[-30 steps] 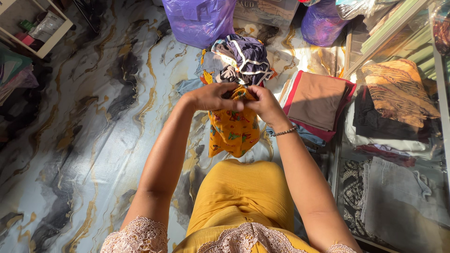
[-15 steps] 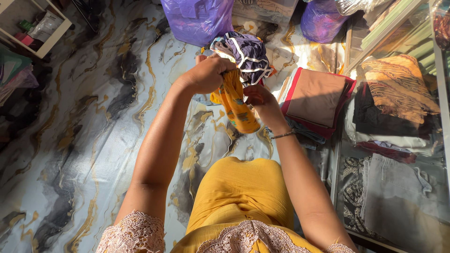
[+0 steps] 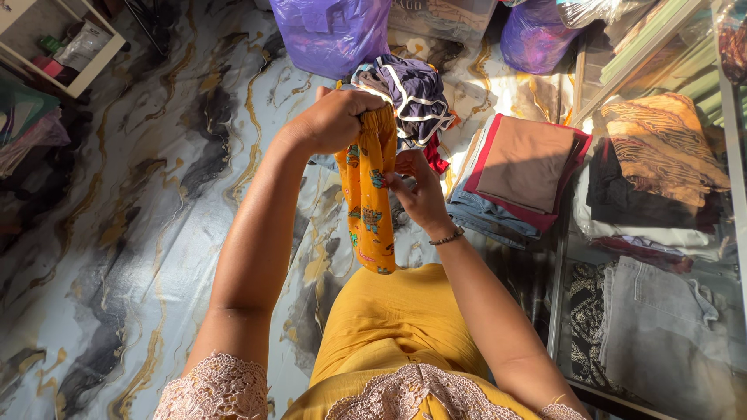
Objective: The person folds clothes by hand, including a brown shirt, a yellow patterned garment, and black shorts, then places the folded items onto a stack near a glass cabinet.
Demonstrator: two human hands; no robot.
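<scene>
A small orange garment (image 3: 369, 194) with coloured prints hangs straight down in front of me. My left hand (image 3: 333, 118) is closed around its top end, raised over the floor. My right hand (image 3: 416, 193) pinches the cloth partway down its right edge, fingers against the fabric. Just behind the hands lies a loose heap of clothes (image 3: 408, 92), dark purple with white trim on top.
A folded stack with a brown piece on top (image 3: 523, 167) lies right of the hands. Shelves with folded clothes (image 3: 661, 202) fill the right side. Two purple plastic bags (image 3: 331, 31) stand at the back. A white shelf unit (image 3: 58, 47) is at top left.
The left hand lifted the garment's top end while the right hand slid down it. The cloth went from bunched between both hands to hanging long and narrow.
</scene>
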